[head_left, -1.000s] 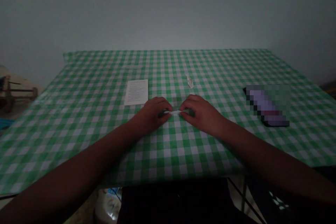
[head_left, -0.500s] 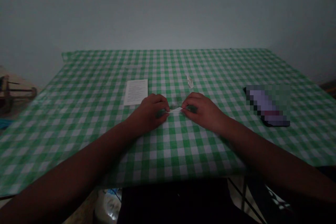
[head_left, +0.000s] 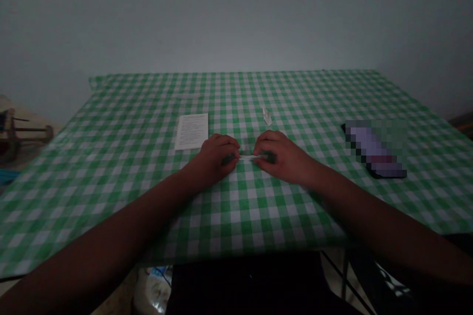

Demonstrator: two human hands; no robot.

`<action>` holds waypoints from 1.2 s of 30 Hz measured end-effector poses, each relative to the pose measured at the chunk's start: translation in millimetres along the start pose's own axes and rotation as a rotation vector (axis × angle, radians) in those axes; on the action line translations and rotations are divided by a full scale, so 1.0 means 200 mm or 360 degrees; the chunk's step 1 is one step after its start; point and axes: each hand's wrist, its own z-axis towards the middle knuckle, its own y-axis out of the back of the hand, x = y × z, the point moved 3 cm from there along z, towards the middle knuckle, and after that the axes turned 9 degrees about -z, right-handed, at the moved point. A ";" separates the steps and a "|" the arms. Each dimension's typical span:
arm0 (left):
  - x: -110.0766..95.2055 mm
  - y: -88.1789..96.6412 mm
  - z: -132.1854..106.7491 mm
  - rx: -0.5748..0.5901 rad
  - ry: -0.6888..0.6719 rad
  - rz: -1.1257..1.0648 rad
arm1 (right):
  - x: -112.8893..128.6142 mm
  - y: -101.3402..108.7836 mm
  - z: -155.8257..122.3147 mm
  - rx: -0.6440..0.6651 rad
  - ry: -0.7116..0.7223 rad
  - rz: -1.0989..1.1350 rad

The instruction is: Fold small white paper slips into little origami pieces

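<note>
Head view
Left hand (head_left: pixel 218 158): clenched, fingers pinching one end of a white paper strip (head_left: pixel 252 157).
Right hand (head_left: pixel 278 154): clenched on the strip's other end.
Strip: held flat between both hands, low over the checked tablecloth (head_left: pixel 281 226).
Edges: hands well apart from every cloth edge.
Nearby: printed sheet (head_left: pixel 191 131) just beyond the left hand; small paper piece (head_left: pixel 266 115) ahead of the right; blurred phone (head_left: pixel 374 150) far right.
Container: plastic bag (head_left: pixel 151 291) below the table's near edge, contents cannot be told.
</note>
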 end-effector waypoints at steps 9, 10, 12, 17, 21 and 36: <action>0.02 -0.01 0.00 0.0003 0.0029 -0.0038 | 0.00 -0.01 0.01 0.0008 0.0005 -0.0081; 0.03 -0.02 0.00 -0.0001 0.0035 -0.0035 | 0.00 -0.01 0.01 0.0009 0.0004 -0.0071; 0.04 -0.02 0.00 -0.0010 0.0042 -0.0014 | 0.00 -0.01 0.01 0.0007 0.0006 -0.0064; 0.04 -0.02 0.00 -0.0056 0.0070 0.0070 | 0.00 -0.01 0.01 -0.0012 0.0004 -0.0071; 0.01 -0.02 0.00 -0.0045 0.0129 0.0155 | 0.00 -0.01 0.01 -0.0027 -0.0016 -0.0070; 0.02 -0.04 -0.02 -0.0024 0.0157 0.0077 | 0.01 -0.02 0.00 -0.0079 -0.0063 -0.0061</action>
